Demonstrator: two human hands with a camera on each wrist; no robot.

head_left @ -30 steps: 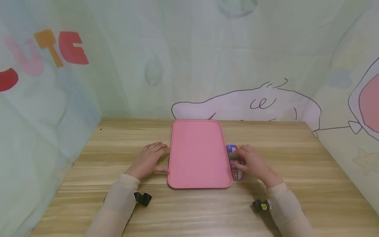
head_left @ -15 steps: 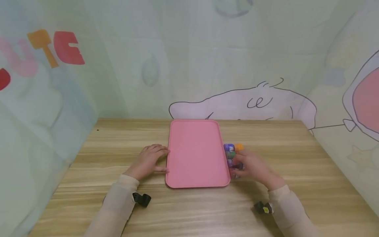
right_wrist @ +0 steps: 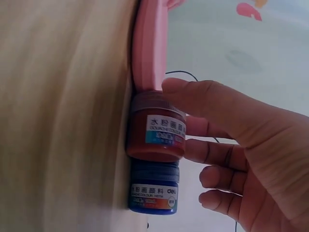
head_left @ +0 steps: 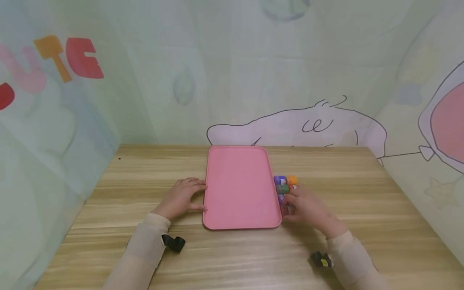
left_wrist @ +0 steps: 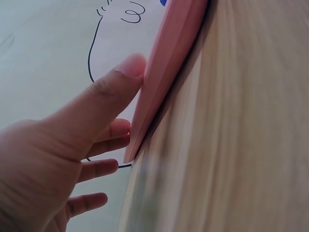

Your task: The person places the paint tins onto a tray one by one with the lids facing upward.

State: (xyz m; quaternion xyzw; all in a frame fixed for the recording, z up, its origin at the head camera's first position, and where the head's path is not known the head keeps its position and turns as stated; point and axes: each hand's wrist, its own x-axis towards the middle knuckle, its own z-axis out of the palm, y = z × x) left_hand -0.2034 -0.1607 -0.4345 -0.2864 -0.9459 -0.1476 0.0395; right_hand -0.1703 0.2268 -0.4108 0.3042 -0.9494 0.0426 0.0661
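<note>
Compared with a second ago, the right hand point(head_left: 308, 207) has slid back toward the person along the right side of the pink tray point(head_left: 241, 161), so more of the little paint jars point(head_left: 284, 185) at the far end of the row are uncovered now: you can see a purple lid, an orange one and a green one just beside the tray's edge. Left hand point(head_left: 181, 197) hasn't really budged.

So where things are: the jars sit on the wooden tabletop point(head_left: 362, 201) in a tight cluster touching or almost touching the tray's right rim, none of them on the tray. The right wrist view is the useful one here. It shows a red jar point(right_wrist: 157, 128) right up against the tray rim, with a blue jar point(right_wrist: 154, 186) next to it. The right hand's thumb point(right_wrist: 203, 99) lies across the red jar and the other fingers are curled in close behind it, so I'd say it's closing on that jar, looks like a light pinch more than a firm grip. Jar is still down on the wood though.

Left hand is flat and relaxed on the tabletop, thumb tip point(left_wrist: 128, 67) pressed against the tray's left edge, fingers loosely spread, holding nothing. My read is it's just steadying the tray.

Judging by this, the hand has settled on the near end of the row and the red jar is the one being worked on.
</note>
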